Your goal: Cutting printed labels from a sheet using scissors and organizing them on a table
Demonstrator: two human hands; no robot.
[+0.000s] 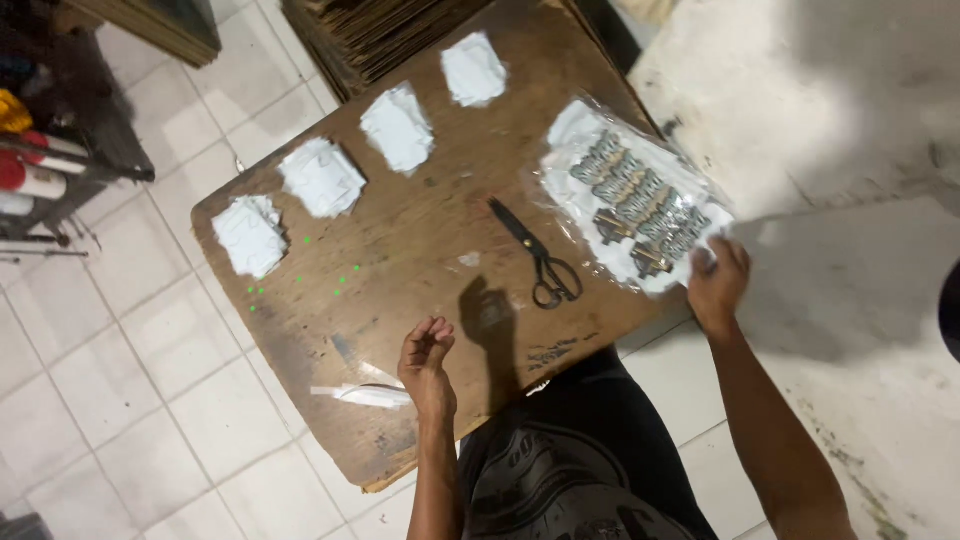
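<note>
The right hand [717,283] pinches the near corner of the clear plastic sheet [640,205], right of the scissors [538,255]. The left hand [426,362], left of the scissors, hangs loosely curled, holding nothing. The sheet looks light, limp and slippery, so grip it at the edges.

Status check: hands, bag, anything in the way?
Right hand gripping plastic bag edge. Left hand empty, curled over table. Scissors beside bag.
</note>
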